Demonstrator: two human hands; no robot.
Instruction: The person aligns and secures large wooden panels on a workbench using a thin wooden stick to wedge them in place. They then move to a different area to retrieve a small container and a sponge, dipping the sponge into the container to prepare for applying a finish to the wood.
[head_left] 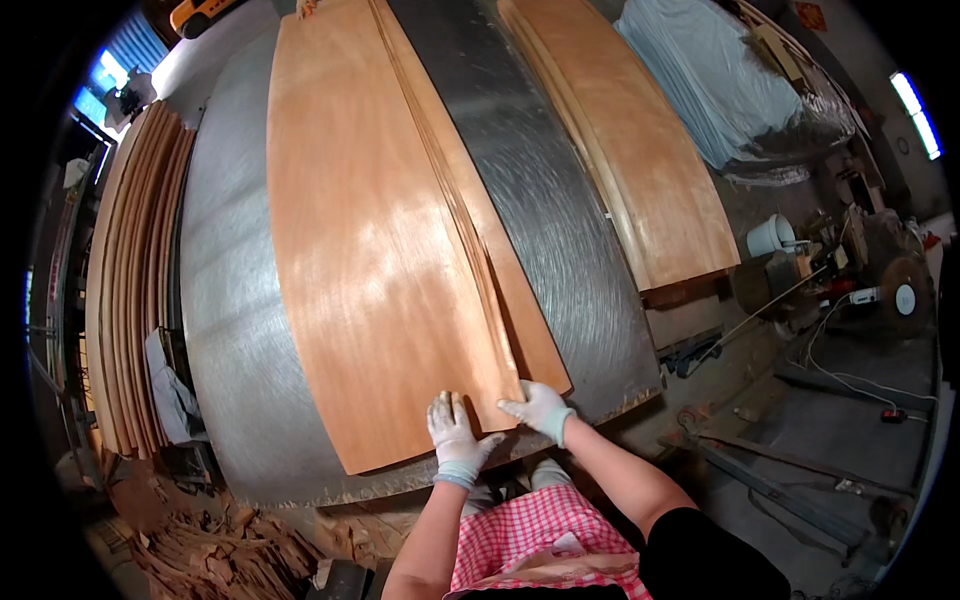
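Long, thin sheets of orange-brown wood veneer [370,250] lie over a dark metal-topped table [235,330], their near ends toward me. My left hand [455,437], in a whitish glove, rests on the near end of the broad sheet with its fingers stretched out. Just to its right, my right hand [540,412], gloved as well, pinches the near corner of a sheet's raised long edge, thumb on top. That edge stands up a little over a narrower veneer strip [545,360] lying beneath. The fingertips under the corner are hidden.
At the far end a co-worker's hand [306,8] touches the veneer. More veneer is stacked [640,130] on the right, and several upright sheets [135,290] stand at the left. A white bucket [770,236], cables and machinery are on the right; scraps [225,555] litter the lower left.
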